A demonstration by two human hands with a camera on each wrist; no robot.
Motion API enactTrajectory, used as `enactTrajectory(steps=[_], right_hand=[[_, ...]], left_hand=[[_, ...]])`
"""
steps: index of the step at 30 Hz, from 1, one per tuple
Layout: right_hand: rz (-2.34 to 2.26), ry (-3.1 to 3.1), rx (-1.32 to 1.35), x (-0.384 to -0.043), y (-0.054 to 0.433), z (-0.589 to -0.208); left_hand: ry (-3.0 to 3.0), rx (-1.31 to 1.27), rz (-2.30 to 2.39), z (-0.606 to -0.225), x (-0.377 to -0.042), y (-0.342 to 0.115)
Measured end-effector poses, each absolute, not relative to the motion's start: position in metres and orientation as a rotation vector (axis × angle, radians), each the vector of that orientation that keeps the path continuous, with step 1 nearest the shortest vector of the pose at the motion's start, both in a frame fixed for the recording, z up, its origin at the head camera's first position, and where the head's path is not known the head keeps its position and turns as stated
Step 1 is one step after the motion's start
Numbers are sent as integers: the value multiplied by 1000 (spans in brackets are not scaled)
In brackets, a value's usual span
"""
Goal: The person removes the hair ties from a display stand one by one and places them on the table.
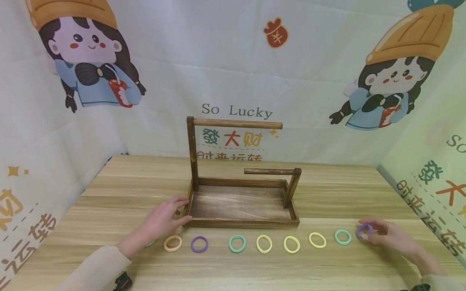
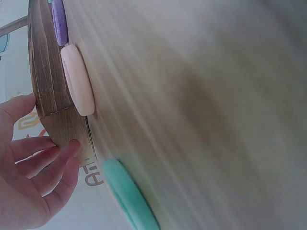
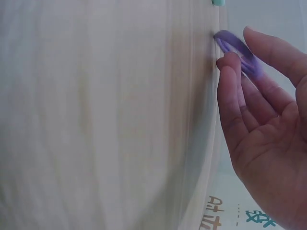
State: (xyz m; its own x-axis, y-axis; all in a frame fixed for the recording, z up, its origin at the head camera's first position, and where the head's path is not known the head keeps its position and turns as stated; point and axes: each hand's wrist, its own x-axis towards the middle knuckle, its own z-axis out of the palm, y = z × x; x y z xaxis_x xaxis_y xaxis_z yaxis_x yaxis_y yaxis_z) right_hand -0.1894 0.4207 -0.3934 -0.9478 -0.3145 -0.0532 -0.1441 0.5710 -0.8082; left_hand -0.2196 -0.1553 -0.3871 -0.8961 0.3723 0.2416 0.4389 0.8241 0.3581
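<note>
A dark wooden stand [image 1: 240, 222], a shallow tray with one tall and one low post, each with a side bar, rests on the table. My left hand [image 1: 165, 218] grips the tray's front left corner, thumb along the front and fingers at the side. At the far right, my right hand [image 1: 395, 239] pinches a purple hair tie [image 3: 238, 42], which is tilted up at the fingertips. Beside the left hand lie a peach hair tie [image 2: 78, 80] and a green one [image 2: 127, 194], partly hidden by the hand in the head view.
More hair ties lie in a row before the tray: a purple one [image 1: 199, 251], a green one [image 1: 237, 251], several yellow ones and a green one [image 1: 343, 244] near the right hand. A printed cloth [image 1: 167, 81] hangs behind and beside the wooden table [image 1: 255, 270].
</note>
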Motion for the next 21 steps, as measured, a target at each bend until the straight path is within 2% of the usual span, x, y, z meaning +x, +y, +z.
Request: enactTrajectory(steps=[5,16,21], right_hand=[[-1356,2542,-435,-190,428,-396],[-1136,2746,-515,-188,426,-394],[-1090,2873,-386,-187,421,-390]], left_hand=[[-2842,-644,-613,-387,-219,-155],[-2840,-643,-615,-387,-219,-155],[-2846,-644,-607,-388,-220,-156]])
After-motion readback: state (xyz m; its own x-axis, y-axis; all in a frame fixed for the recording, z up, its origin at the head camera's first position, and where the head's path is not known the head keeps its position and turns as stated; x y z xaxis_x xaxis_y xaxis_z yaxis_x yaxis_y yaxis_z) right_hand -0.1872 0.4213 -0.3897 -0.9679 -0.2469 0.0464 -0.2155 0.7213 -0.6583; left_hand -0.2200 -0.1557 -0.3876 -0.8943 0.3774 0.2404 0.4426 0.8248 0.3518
